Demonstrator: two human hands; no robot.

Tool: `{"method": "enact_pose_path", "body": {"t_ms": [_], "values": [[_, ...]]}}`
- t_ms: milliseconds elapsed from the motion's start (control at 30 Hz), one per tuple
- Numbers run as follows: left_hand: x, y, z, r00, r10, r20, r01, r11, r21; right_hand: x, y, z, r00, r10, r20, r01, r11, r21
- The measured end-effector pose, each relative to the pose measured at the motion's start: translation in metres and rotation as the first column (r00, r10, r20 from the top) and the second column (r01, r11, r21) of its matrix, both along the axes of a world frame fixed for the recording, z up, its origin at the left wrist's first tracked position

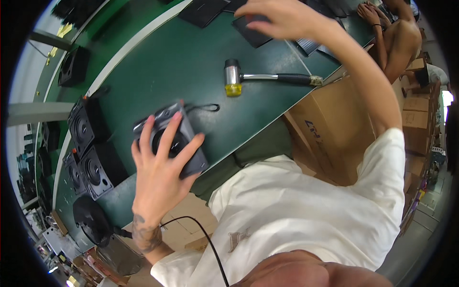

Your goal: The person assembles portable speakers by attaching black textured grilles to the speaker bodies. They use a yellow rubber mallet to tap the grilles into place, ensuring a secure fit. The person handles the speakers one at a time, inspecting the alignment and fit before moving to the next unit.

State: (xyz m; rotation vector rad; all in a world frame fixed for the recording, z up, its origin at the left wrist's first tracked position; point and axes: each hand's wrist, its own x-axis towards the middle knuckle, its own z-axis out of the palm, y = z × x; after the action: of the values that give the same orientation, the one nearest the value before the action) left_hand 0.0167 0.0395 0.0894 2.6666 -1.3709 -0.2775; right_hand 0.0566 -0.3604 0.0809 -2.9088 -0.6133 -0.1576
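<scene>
My left hand (165,162) lies with spread fingers across the front of a black speaker box (194,162), steadying it near the table's front edge. The box looks slightly blurred, and a black cable loop (209,107) sticks out behind it. My right hand (282,19) reaches to the far side over a black flat panel (253,34). Its thumb and fingers are apart, and I make out nothing held between them. Between the hands lies a mallet (233,76) with a metal head, yellow and black faces and a black grip.
Several black speaker boxes (95,170) stand at the left on the green table (162,71). More dark panels (203,12) lie at the far edge. A brown carton (330,129) stands below the table's front edge. Another person (399,43) sits at the far right.
</scene>
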Motion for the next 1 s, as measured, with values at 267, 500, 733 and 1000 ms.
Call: {"method": "enact_pose_path", "body": {"t_ms": [267,500,733,1000], "values": [[-0.008,0.007,-0.039,0.997,0.077,0.008,-0.071,0.953,-0.294,0.029,-0.057,-0.044,0.895,-0.161,-0.416,0.061,0.968,-0.243],[0.034,0.03,-0.076,0.943,0.104,-0.316,-0.313,0.595,-0.74,0.025,-0.065,-0.046,0.938,-0.078,-0.339,-0.021,0.96,-0.279],[0.058,0.012,-0.113,0.864,-0.003,-0.503,-0.468,0.363,-0.805,0.013,-0.049,-0.039,0.919,-0.202,-0.338,0.146,0.972,-0.184],[0.048,-0.002,-0.107,0.725,-0.088,-0.683,-0.648,0.247,-0.72,0.003,0.008,0.012,0.898,-0.119,-0.423,0.151,0.988,0.043]]}}
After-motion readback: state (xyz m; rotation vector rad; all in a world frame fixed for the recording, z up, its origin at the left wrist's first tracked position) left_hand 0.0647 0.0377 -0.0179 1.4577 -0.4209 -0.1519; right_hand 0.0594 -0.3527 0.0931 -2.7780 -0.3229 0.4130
